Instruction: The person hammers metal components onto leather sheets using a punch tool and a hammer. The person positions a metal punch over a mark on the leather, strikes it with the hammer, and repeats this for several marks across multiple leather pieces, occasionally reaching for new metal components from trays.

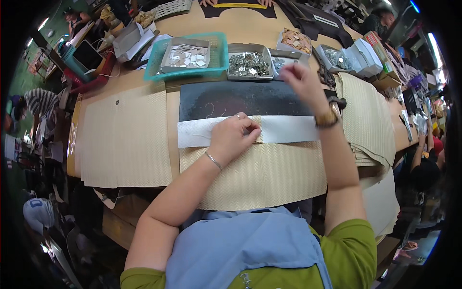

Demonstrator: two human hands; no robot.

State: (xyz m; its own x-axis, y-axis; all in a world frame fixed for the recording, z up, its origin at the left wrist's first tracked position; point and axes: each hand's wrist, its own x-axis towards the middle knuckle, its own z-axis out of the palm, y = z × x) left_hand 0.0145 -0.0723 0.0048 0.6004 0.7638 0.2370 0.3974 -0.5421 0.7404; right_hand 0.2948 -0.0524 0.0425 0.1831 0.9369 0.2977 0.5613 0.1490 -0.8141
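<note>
My left hand (236,136) rests on a white strip (291,129) laid across a woven straw-coloured sheet (284,168). Its thumb and forefinger pinch together at a narrow tan band (260,121) near the strip's middle; whatever is between them is hidden. Raised above the far right of a dark board (231,94), my right hand (304,84) has its fingers drawn together and is blurred, so I cannot make out anything in it. Close by its fingertips is a small box of pale pieces (281,61). Loose threads (211,110) lie on the board.
Woven sheets lie at left (125,139) and stacked at right (365,115). Along the back stand a teal basket (219,45), a box of shiny metal pieces (248,65) and a box of tan pieces (294,41). Another person's hands (264,3) show at the far edge.
</note>
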